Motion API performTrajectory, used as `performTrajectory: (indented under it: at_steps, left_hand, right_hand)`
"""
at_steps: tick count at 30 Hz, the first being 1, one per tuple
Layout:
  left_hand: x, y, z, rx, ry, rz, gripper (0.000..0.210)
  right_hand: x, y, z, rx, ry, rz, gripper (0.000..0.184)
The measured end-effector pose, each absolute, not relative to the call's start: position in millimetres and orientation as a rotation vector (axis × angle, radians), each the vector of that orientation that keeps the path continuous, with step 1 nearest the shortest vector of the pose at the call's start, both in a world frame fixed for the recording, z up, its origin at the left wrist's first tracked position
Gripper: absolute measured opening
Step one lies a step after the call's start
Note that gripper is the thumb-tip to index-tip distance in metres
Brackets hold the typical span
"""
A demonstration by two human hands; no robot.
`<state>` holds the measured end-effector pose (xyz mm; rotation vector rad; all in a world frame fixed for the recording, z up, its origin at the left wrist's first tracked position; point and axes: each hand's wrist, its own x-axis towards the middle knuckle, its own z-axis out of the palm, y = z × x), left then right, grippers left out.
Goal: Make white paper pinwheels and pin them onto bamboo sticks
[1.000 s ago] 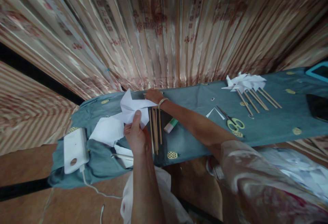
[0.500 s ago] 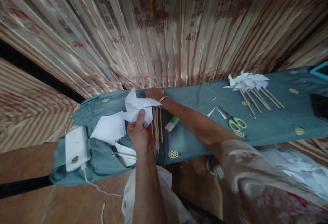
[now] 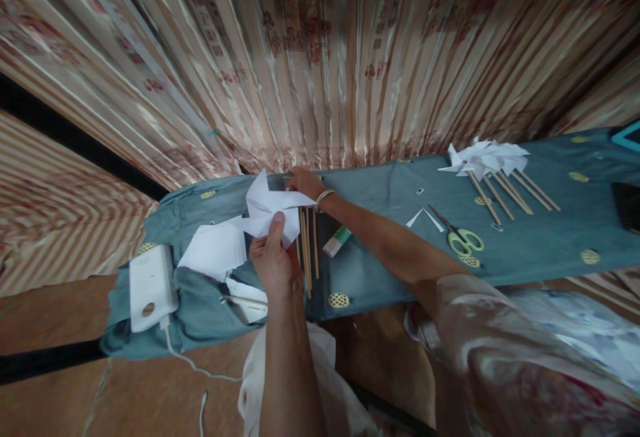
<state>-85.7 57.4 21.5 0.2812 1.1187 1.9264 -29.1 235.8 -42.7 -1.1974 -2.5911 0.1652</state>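
In my left hand (image 3: 275, 260) is a folded white paper pinwheel (image 3: 260, 200), pinched with the thumb on its front. My right hand (image 3: 305, 182) reaches behind the pinwheel to the far edge of the table. Its fingertips are partly hidden by the paper, so what they touch does not show clearly. Several thin wooden sticks (image 3: 307, 257) lie below the pinwheel, beside my left hand. A green and white glue stick (image 3: 337, 242) rests to the right of the sticks. Left of the pinwheel sits a stack of white paper (image 3: 213, 247).
A white power bank (image 3: 151, 287) with a cable lies at the left end of the green tablecloth (image 3: 385, 277). Scissors (image 3: 463, 240) and paper strips (image 3: 425, 218) are to the right. Beyond them lie several finished pinwheels (image 3: 487, 157) on sticks. A curtain (image 3: 320, 90) hangs behind.
My right hand has shifted slightly at the far edge, its fingers a little higher and farther left. The pinwheel stays in my left hand. The view has moved slightly.
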Motion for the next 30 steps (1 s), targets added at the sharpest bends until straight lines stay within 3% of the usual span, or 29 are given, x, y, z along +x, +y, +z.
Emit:
performTrajectory:
  at_steps: [6, 9, 13, 19, 24, 30]
  left_hand:
    - [-90, 58, 16, 0.332, 1.113, 1.906, 0.026]
    - [-90, 58, 16, 0.384, 1.082, 1.930, 0.026]
    - [-82, 58, 13, 0.408, 1.058, 1.881, 0.025]
    - [-52, 51, 1, 0.552, 1.038, 1.666, 0.029]
    - [-30, 36, -13, 0.651, 1.108, 1.392, 0.031]
    - [-15, 36, -22, 0.669, 1.140, 1.302, 0.033]
  right_hand:
    - [-2, 209, -28, -1.341, -2.290, 0.353, 0.016]
    - [47, 172, -31, -1.376, -2.148, 0.407, 0.019]
    - [129, 103, -46, -1.341, -1.969, 0.634, 0.007]
    - [182, 30, -62, -1.529, -2.142, 0.579, 0.012]
    - [174, 22, -71, -1.539, -2.078, 0.426, 0.013]
    - [176, 21, -74, -1.548, -2.057, 0.454, 0.010]
